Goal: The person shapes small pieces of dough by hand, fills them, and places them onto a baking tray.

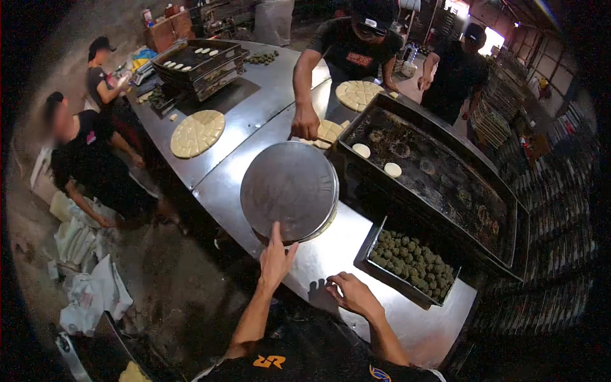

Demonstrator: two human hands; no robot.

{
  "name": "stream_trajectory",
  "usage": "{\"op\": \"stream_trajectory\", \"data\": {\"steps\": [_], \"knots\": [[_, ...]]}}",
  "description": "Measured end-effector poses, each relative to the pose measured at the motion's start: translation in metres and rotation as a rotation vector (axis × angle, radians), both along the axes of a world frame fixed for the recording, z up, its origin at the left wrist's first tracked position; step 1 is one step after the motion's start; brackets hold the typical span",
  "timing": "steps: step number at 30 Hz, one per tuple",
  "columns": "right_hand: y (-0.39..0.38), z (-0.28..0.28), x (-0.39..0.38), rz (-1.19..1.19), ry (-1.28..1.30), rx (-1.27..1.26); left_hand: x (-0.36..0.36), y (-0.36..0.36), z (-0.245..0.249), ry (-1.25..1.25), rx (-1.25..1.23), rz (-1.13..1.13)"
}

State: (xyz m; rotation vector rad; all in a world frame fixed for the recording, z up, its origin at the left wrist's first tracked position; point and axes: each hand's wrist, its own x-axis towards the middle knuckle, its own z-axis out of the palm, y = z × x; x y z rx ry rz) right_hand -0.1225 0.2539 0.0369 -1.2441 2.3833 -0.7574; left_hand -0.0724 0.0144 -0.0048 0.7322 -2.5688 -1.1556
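Note:
A round, flat grey metal plate (289, 184) lies on the steel table in front of me, with a pale edge showing under its right side. My left hand (275, 264) touches its near rim with the index finger stretched out and the thumb apart. My right hand (356, 296) hovers over the table with loosely bent, parted fingers and holds nothing. Beside it stands a metal tray (366, 260) full of dark green balls (412, 261). Two white dough rounds (393, 170) lie in a large black baking tray (445, 184).
Across the steel table (229, 162), a co-worker's hand (306, 122) is at a dough disc cut into pieces (330, 130). More cut dough discs (198, 134) lie farther off. Stacked black trays (197, 67) stand at the far left. Other people work on both sides.

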Motion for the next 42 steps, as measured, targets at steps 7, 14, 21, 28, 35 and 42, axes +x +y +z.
{"op": "stream_trajectory", "data": {"steps": [7,14,21,28,35,42], "knots": [[0.011,-0.007,0.003,-0.053,-0.117,0.059,0.017,-0.001,0.044,-0.001,0.05,0.203],[0.003,-0.012,0.001,-0.024,-0.113,0.025,0.03,0.001,0.006,0.261,0.091,0.338],[-0.003,-0.003,0.005,0.013,-0.031,0.001,-0.002,-0.005,-0.079,0.141,0.216,0.28],[0.015,-0.003,0.012,-0.067,-0.037,0.067,-0.02,-0.005,-0.073,0.146,0.9,0.507],[0.002,-0.003,0.013,0.016,-0.057,0.076,-0.066,-0.018,-0.106,0.292,0.884,0.765],[-0.014,-0.049,-0.001,-0.001,-0.417,0.0,0.022,0.028,-0.08,0.399,1.29,0.479]]}}
